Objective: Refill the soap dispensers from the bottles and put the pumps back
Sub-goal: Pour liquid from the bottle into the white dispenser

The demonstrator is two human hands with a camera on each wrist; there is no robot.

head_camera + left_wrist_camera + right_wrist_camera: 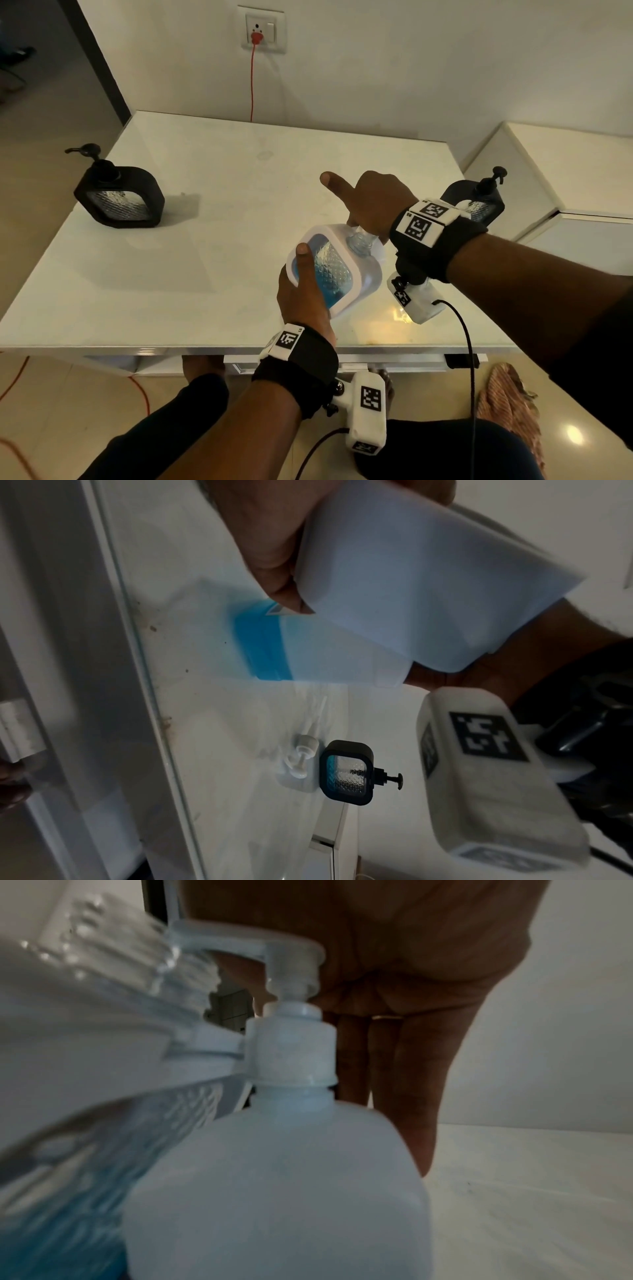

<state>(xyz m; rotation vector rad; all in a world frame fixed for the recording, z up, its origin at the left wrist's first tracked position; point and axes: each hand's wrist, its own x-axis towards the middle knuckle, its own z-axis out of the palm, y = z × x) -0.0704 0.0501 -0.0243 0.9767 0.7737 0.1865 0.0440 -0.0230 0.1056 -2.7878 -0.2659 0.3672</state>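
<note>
The table (pixel 212 178) carries everything, and the action sits at its near edge, under both hands. The left hand (pixel 301 298) is clamped round a white dispenser (pixel 334 270) with no pump on it, thumb laid across its patterned window, tilting it so the bare neck leans up and toward the right hand. The right hand (pixel 370 202) is over the head of a white refill bottle (pixel 277 1191) that stands just beyond the dispenser, touching it; the palm bears on the pump head (pixel 260 945) with the forefinger stretched out straight, and I cannot tell whether the other fingers curl round it. The pump's spout points at the dispenser's open neck, so the coming stroke seems to turn on that line: neck straight below the spout, the bottle's long axis upright, the dispenser's slanted toward it. The right hand is the nearer to the pump, the left to the neck. The white dispenser holds blue soap pooled low in its body, well short of full. Beyond the right wrist stands a black dispenser (pixel 479 202) with its pump on and some blue inside; beside it a loose white pump (pixel 301 761) lies on the table. Far off the left hand's side, another black dispenser (pixel 120 198), pump on, contents unclear
</note>
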